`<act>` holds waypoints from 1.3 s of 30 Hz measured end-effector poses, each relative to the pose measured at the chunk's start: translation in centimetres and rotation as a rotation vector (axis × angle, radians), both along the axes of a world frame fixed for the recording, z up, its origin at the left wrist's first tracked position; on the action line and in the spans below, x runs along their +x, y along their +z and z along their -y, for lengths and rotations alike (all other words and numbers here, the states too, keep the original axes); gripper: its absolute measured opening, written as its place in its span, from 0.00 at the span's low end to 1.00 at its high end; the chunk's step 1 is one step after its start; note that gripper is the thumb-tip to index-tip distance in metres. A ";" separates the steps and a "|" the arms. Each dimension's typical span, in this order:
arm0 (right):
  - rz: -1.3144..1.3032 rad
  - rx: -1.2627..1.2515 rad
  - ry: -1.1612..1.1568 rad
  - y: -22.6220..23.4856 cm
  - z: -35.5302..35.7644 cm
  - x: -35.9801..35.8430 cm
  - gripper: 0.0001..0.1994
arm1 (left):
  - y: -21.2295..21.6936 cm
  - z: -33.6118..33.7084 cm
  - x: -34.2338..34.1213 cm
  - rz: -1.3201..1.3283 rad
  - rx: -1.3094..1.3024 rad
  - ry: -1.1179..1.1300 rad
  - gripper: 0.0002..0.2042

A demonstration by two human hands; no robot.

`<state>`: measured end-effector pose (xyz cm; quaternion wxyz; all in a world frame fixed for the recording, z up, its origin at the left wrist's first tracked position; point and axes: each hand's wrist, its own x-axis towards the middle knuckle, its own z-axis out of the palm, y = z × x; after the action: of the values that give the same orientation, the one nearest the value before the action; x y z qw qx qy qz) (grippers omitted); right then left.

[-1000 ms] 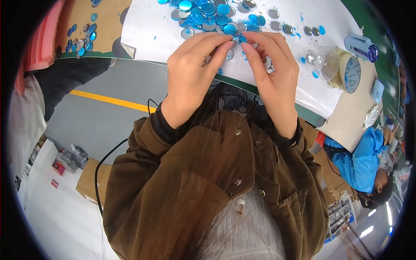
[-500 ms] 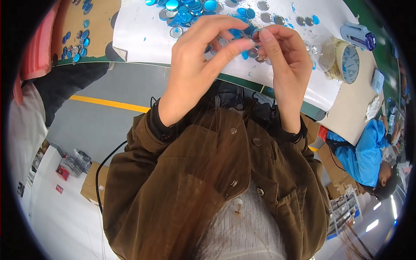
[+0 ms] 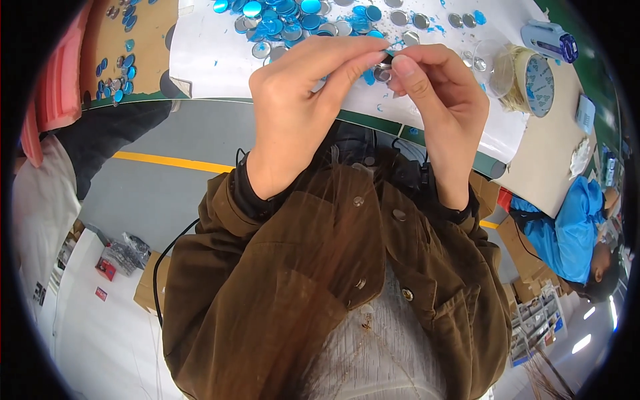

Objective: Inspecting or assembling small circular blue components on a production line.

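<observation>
Above the white sheet [image 3: 217, 67], both of my hands are brought together fingertip to fingertip. A small round disc [image 3: 387, 59], dark and seen nearly edge-on, sits between them. My left hand [image 3: 300, 110] pinches it between thumb and forefinger. My right hand [image 3: 448, 100] grips its other side with thumb and bent fingers, which partly hide it. A bit of blue film [image 3: 398, 45] shows just beyond the fingertips. Behind my hands lies a pile of blue-faced and silver discs [image 3: 283, 23], with loose silver discs [image 3: 420, 21] and blue scraps scattered to its right.
A clear plastic cup [image 3: 492, 67] and a roll of tape [image 3: 537, 85] stand to the right, near a light-blue device [image 3: 548, 40]. More discs [image 3: 119, 83] lie on brown board at left, near pink foam [image 3: 63, 80]. A person in blue [image 3: 567, 227] sits at right.
The left thumb and forefinger have closed onto the disc, where before they were apart from it. My right hand stays on the disc. The whole view has shifted slightly.
</observation>
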<state>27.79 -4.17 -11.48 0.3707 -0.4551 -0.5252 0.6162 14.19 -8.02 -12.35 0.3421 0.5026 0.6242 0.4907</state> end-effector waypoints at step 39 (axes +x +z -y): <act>0.306 0.374 0.226 0.9 0.3 2.1 0.02 | 0.4 0.6 0.7 0.115 -0.059 -0.096 0.07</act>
<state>29.91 -4.47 -10.55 0.2936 -0.4051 -0.7273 0.4699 14.90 -8.59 -11.99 0.4151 0.4928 0.5929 0.4830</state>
